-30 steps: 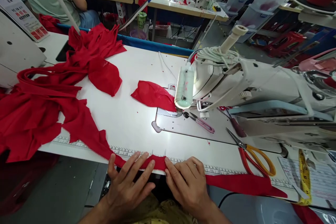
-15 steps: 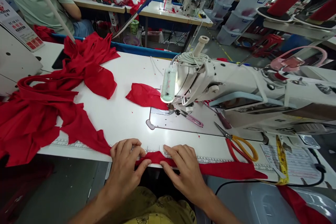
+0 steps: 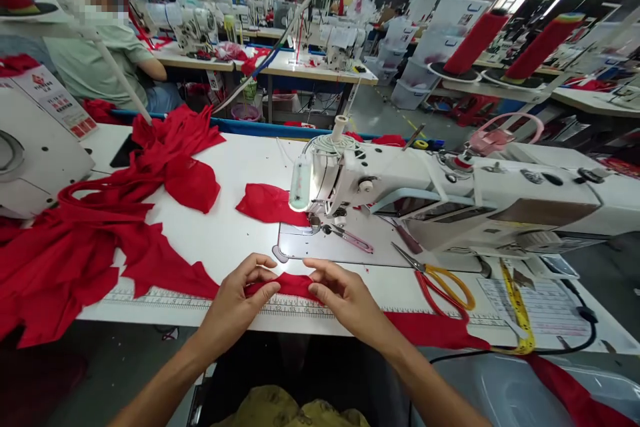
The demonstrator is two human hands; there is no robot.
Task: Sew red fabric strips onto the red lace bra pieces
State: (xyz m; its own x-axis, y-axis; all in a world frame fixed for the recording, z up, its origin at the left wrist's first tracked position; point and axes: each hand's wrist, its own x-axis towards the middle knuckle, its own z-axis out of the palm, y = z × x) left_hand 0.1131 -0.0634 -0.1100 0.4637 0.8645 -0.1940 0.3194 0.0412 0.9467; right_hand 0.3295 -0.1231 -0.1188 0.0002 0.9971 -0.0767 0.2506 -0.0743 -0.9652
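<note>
- While both bare hands hold cloth over the near side of the white tabletop, the step in hand looks like gripping and arranging a narrow red fabric strip.
- The left hand has thumb and fingers narrowed on the strip; the right hand pinches it likewise, leaving a short stretch of fabric between them.
- That stretch shows just on the far side of the black-marked measuring scale; whether it touches the tabletop, I cannot tell.
- Red fabric also shows beyond the right hand along the near edge, while the left hand hides any join with the heap of crumpled red cloth at left.
- On the far side, a flat red fabric piece lies at the needle end of the white sewing machine; the orange-and-red-handled metal scissors lie to the right, untouched.
- Judging by this hold, the next move calls for level pinches, even tension and enough slack on both sides to avoid tugging.
</note>
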